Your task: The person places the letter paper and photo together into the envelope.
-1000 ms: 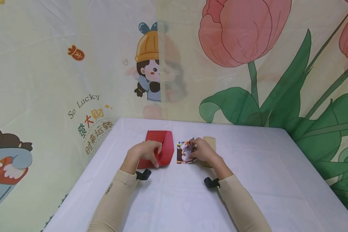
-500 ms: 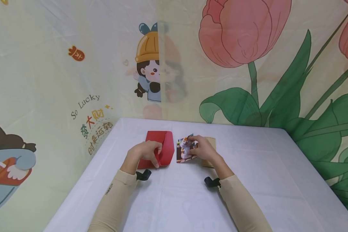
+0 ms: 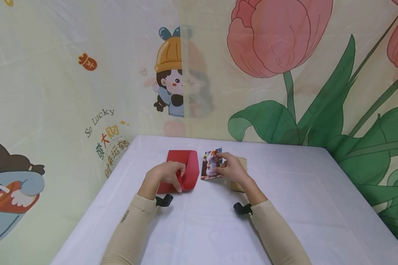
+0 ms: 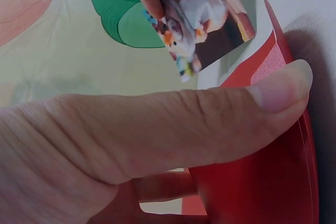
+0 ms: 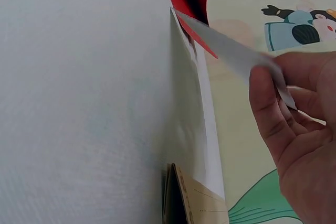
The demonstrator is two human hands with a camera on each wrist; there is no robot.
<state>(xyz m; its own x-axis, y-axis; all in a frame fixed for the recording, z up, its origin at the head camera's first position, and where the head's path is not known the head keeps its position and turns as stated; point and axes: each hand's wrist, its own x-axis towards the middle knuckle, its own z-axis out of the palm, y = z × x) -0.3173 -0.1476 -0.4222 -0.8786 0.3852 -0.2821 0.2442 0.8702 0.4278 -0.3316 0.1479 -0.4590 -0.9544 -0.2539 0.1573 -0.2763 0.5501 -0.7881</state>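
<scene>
My left hand (image 3: 167,172) rests on a red envelope (image 3: 193,167) and grips the edge of its opening, thumb on the near side. The flap side faces right, and the left wrist view shows the opening held apart under the thumb (image 4: 283,85). To the right, my right hand (image 3: 232,168) pinches a small photo card (image 3: 209,167) between thumb and fingers. It shows a white cartoon animal with an orange top. The card is tilted up off the table, its left edge close to the envelope's flap. In the right wrist view its pale back (image 5: 231,51) shows.
Under and behind the right hand lies a folded brown kraft-paper piece (image 5: 202,198) with printed lines. A white cloth covers the table (image 3: 285,206). Printed curtains (image 3: 212,125) hang right behind the table and at its left side.
My right hand has raised the card and tilted it more upright, shifting it slightly away from me and to the left. The left hand and the envelope stay where they were.
</scene>
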